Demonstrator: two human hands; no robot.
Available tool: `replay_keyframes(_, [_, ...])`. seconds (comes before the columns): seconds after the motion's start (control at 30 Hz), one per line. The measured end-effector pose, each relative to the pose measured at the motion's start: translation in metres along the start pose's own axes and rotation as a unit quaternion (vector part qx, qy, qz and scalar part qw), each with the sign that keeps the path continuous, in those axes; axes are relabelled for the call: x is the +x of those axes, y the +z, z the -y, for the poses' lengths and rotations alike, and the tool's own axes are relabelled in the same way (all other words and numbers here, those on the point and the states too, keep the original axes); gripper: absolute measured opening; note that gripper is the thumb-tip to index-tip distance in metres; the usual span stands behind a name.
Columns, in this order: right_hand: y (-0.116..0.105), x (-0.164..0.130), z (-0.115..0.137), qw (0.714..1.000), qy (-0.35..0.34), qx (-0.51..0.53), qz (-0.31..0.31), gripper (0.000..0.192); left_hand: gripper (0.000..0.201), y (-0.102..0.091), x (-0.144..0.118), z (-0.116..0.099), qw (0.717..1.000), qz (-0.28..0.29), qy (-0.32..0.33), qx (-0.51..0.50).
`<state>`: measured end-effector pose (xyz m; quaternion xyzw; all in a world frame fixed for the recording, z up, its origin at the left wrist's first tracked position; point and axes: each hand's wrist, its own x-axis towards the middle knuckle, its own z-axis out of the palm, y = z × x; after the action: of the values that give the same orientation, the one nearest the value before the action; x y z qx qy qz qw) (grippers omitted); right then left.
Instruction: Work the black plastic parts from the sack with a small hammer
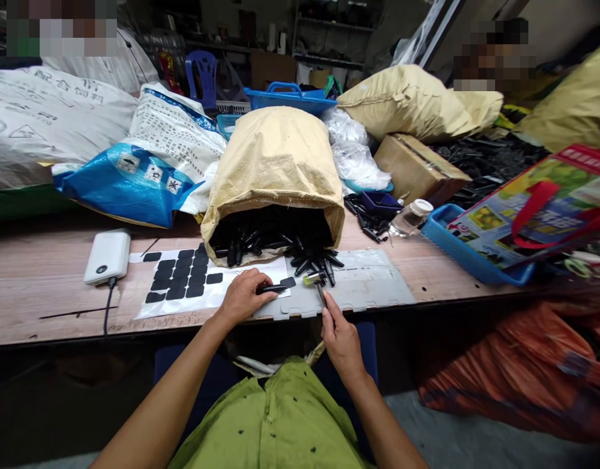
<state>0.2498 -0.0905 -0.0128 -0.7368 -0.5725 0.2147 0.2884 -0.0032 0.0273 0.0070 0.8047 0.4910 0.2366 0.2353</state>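
Pinched in my left hand [245,294] is a slim black pen-shaped piece [273,288], lying low over the board with its tip pointing right. My right hand [339,335] is closed around the handle of a small hammer [314,279], whose metal head with a yellow-green end sits just right of that piece. Beneath both is a grey board [372,286] partly covered by a white sheet [231,270]. Black rounded squares [182,273] lie in rows left of my left hand. Similar black pieces [312,260] spill from a tan sack [285,156] beyond my hands.
A white power bank [107,257] with a cable lies at the left. To the right stand a clear jar [411,218] and a blue basket [443,238] holding a colourful bag. Blue-and-white sacks [148,156] and a cardboard box [419,169] line the back. Other people are behind.
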Motion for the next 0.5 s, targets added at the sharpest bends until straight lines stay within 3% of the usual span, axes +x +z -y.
replay_keyframes(0.1, [0.000, 0.000, 0.001, 1.000, -0.004, -0.006, -0.008, 0.054, 0.021, 0.008, -0.003, 0.009, 0.999, -0.036, 0.029, -0.028])
replay_keyframes(0.3, [-0.003, -0.006, 0.008, 1.000, -0.013, 0.016, -0.017, 0.053, 0.022, 0.008, -0.003, 0.011, 0.998, -0.031, 0.017, -0.049])
replay_keyframes(0.5, [0.001, -0.017, 0.037, 0.994, -0.091, 0.051, 0.015, 0.048, 0.019, 0.005, -0.003, 0.007, 0.998, -0.029, 0.001, -0.053])
